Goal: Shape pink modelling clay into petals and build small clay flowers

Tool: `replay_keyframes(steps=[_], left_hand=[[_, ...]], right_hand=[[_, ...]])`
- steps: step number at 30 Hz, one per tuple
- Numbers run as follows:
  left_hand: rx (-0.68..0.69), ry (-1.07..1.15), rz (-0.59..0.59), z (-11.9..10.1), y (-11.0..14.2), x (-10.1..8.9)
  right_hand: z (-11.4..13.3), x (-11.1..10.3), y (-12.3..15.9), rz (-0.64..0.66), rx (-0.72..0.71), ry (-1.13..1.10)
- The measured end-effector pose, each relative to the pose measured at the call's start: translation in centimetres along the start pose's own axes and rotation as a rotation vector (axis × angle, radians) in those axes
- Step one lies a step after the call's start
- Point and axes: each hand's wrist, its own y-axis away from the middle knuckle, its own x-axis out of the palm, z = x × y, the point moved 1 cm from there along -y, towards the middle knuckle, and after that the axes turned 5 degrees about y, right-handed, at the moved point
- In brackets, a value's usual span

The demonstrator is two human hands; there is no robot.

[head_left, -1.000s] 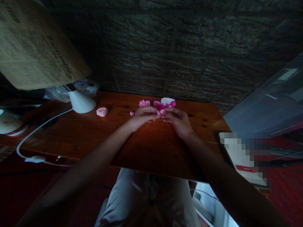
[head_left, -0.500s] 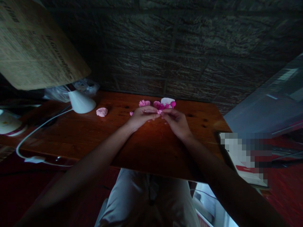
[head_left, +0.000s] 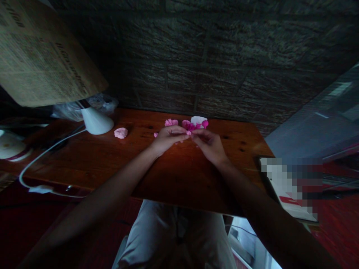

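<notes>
Between the fingertips of both hands is a small pink piece of what looks like modelling clay (head_left: 189, 132). My left hand (head_left: 167, 139) pinches it from the left, thumb below and fingers above; a ring shows on one finger. From the right, the fingertips of my right hand (head_left: 209, 142) close on its other side. Just behind the hands lie a light pink ruffled piece (head_left: 171, 122), darker magenta pieces (head_left: 187, 125) and a white flat piece (head_left: 199, 120). A tiny pink bit (head_left: 156, 135) rests left of my left hand. Farther left sits a pale pink lump (head_left: 120, 133).
The wooden table (head_left: 179, 175) meets a dark brick-patterned wall (head_left: 182, 48). At left stands a lamp with a white base (head_left: 97, 121) and printed shade (head_left: 47, 56); its white cord (head_left: 36, 157) crosses the table. A cup (head_left: 11, 145) is far left, a partly blurred flat object (head_left: 291, 201) at right.
Almost nothing has moved. The pink piece and the fingertips around it have shifted very slightly.
</notes>
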Motion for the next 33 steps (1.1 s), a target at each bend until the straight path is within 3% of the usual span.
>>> replay_keyframes(steps=[20, 33], left_hand=[[0.046, -0.018, 0.049, 0.91, -0.28, -0.29], [0.062, -0.026, 0.034, 0.72, -0.19, -0.13]], right_hand=[[-0.03, 0.14, -0.04, -0.088, -0.002, -0.038], [0.04, 0.36, 0.09, -0.076, 0.0, -0.049]])
